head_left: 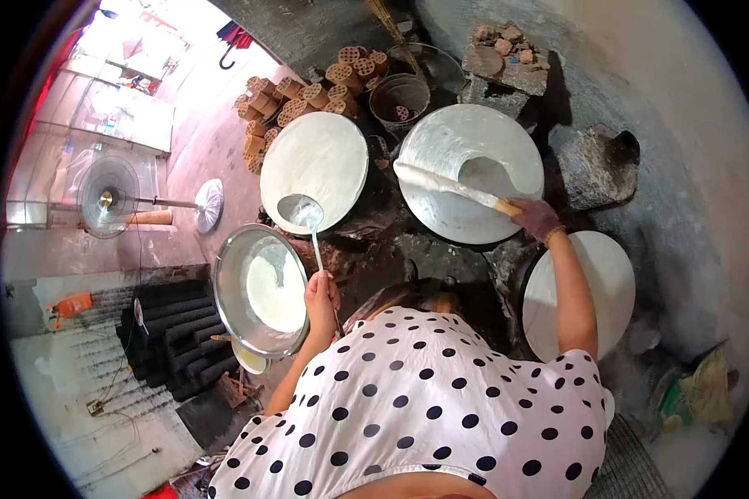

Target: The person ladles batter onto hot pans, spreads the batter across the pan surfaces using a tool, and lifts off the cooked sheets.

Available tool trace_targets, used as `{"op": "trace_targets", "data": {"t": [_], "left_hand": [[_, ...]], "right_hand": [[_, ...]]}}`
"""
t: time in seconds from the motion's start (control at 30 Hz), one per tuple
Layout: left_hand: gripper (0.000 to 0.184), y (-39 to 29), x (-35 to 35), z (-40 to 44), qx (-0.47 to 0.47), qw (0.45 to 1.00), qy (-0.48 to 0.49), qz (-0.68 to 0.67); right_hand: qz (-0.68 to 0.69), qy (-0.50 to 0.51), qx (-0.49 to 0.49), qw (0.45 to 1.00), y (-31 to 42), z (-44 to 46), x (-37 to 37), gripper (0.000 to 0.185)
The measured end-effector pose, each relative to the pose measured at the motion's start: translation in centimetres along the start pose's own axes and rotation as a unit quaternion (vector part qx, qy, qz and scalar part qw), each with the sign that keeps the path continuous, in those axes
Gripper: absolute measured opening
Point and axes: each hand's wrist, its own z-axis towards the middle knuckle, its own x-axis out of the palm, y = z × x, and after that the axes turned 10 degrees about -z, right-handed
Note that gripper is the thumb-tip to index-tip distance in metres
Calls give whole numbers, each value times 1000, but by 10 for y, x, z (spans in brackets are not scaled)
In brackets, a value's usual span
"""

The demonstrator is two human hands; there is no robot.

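Observation:
My left hand (320, 298) is closed around the handle of a metal ladle (301, 213). The ladle's bowl hangs over the lower edge of a round pan covered in a pale layer (316, 158). Just below it, a wide metal basin (222, 287) holds white batter (276, 291). In a purple glove, my right hand (536, 219) grips a long wooden spreader (445, 182) by its handle. The spreader's whitened blade lies across a second round pan (508, 137), coated in white batter around a darker grey patch. Near my right arm is a third pale round surface (578, 291).
Used honeycomb briquettes (312, 96) are piled behind the first pan, beside a bucket (399, 98). Black briquettes (179, 333) are stacked at left, below a standing fan (108, 198). A sooty block (595, 166) stands by the right wall.

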Motion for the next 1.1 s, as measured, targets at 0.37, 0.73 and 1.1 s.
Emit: {"op": "trace_targets", "data": {"t": [0.37,0.73,1.1], "left_hand": [[25,16,-24,-50,-9,999,-48,25],[24,16,-41,-44,-18,999,-32,18],[22,3,-105,-21,-67,995,73,-12]], "right_hand": [[-117,-94,-129,980,-28,-2,10,47],[-44,-144,-15,988,-12,-62,42,43],[134,-244,229,933,237,28,157,45]]}}
